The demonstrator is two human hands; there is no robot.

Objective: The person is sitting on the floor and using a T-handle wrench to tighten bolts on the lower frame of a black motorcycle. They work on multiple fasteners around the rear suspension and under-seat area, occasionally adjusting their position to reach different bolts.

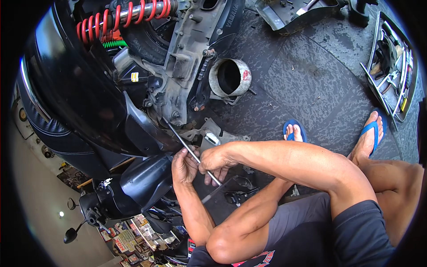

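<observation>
A long metal T-handle wrench [179, 138] slants from the lower end of the scooter's grey engine case [178, 95] down toward me. Its tip reaches the case's lower edge, and what it meets there is hidden. My left hand [184, 167] is closed, its thumb and fingers around the middle of the shaft. Just beside it, my right hand [216, 161] grips the shaft nearer the crossbar, some fingers hanging loosely below. Behind my right hand lies a grey metal bracket [229, 137].
A black scooter body [80, 84] leans along the left, with a red coil spring [118, 17] above. Nearby is a round duct [231, 76] with a worn white rim. A tool tray [393, 66] sits far right; a black plastic cover [298, 18] holds small parts.
</observation>
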